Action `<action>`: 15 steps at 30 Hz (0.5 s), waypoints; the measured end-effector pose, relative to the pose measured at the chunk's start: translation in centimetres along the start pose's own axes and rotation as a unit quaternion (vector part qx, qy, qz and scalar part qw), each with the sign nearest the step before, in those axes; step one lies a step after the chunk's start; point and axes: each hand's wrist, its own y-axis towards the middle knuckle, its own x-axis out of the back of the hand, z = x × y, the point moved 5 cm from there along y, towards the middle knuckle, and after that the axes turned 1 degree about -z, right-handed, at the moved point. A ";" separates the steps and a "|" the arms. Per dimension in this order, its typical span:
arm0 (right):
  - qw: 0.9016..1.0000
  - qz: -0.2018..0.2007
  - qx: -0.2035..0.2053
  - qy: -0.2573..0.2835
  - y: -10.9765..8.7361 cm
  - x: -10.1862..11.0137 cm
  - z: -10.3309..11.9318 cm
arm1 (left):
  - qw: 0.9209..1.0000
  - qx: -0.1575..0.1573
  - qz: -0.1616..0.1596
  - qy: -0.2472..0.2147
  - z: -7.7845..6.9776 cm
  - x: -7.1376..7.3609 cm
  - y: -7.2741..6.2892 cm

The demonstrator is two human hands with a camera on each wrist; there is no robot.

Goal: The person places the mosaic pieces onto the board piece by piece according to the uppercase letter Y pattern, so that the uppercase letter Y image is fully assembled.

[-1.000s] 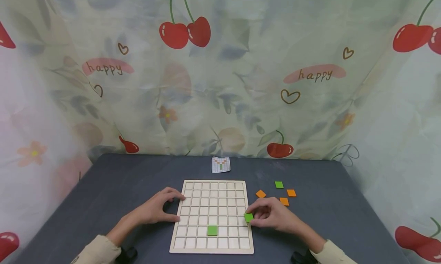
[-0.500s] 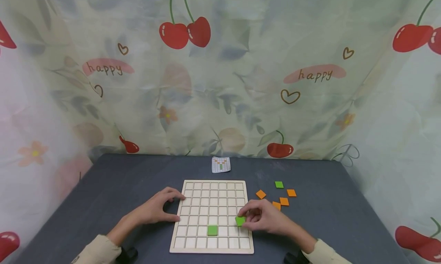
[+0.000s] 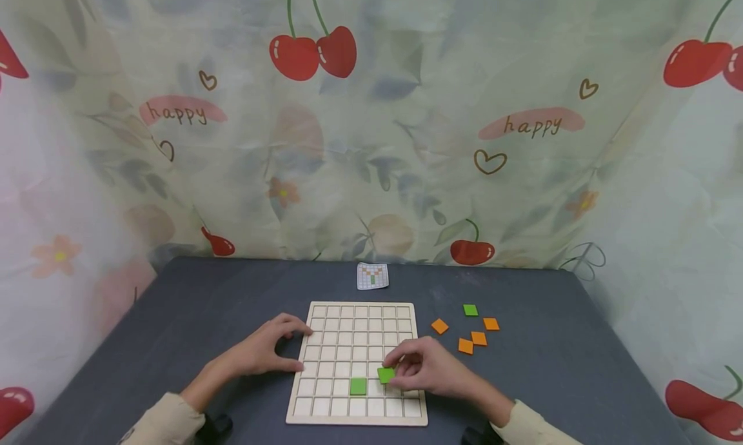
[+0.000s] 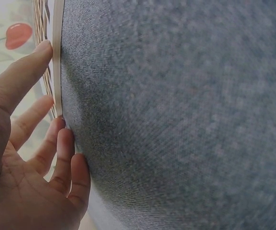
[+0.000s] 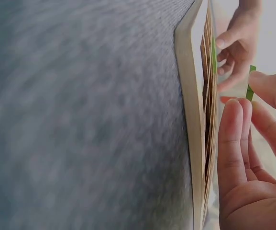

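Note:
A pale wooden grid board (image 3: 327, 417) lies on the dark table, with one green tile (image 3: 358, 386) set in a cell near its front. My right hand (image 3: 432, 371) pinches a second green tile (image 3: 386, 375) between thumb and finger, just over the board and right of the set tile. In the right wrist view, that pinched tile (image 5: 250, 84) stands out from the board's surface. My left hand (image 3: 269, 347) touches the board's left edge, thumb and fingers spread apart. The left wrist view shows its thumb (image 4: 30, 64) and fingertips along the wooden rim (image 4: 57, 57).
Several orange tiles, one of them (image 3: 465, 346) nearest the board, lie to its right with a loose green tile (image 3: 470, 310). A small printed grid card (image 3: 372, 276) lies behind the board. A patterned curtain (image 3: 371, 142) hangs at the table's back.
My right hand has carried the green tile leftward from the board's right edge to over its cells, uncovering an orange tile behind it. The left hand has stayed at the board's edge.

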 end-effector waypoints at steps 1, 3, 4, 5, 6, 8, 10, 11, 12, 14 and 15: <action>1.000 -0.003 -0.004 -0.006 0.1 -0.1 0.0 | 1.000 0.000 0.000 0.000 0.0 0.0 0.0; 1.000 -0.009 -0.016 -0.016 0.3 -0.3 -0.1 | 1.000 -0.002 0.000 0.000 -0.1 0.0 0.0; 1.000 -0.012 -0.017 -0.021 0.5 -0.3 -0.1 | 1.000 -0.002 0.000 0.000 -0.1 0.0 0.0; 0.999 -0.015 -0.021 -0.024 0.6 -0.4 -0.2 | 1.000 -0.002 0.000 0.000 -0.1 0.0 0.0; 0.999 -0.017 -0.023 -0.026 0.8 -0.5 -0.2 | 1.000 -0.002 0.000 0.000 -0.1 0.0 0.0; 0.999 -0.020 -0.024 -0.025 1.1 -0.7 -0.2 | 1.000 -0.002 0.001 0.000 -0.1 0.1 0.0; 0.999 -0.023 -0.024 -0.025 1.4 -0.8 -0.1 | 1.000 -0.002 0.002 0.000 -0.1 0.1 0.0; 0.999 -0.023 -0.026 -0.024 1.5 -0.9 -0.1 | 1.000 -0.002 0.002 0.000 -0.2 0.1 0.0; 0.999 -0.024 -0.025 -0.023 1.6 -1.0 0.0 | 1.000 -0.003 0.002 -0.001 -0.2 0.1 0.0; 0.999 -0.025 -0.027 -0.023 1.9 -1.1 0.1 | 1.000 -0.003 0.003 -0.002 -0.3 0.1 0.0; 0.999 -0.026 -0.030 -0.024 2.0 -1.2 0.1 | 1.000 -0.002 0.003 -0.002 -0.3 0.2 0.0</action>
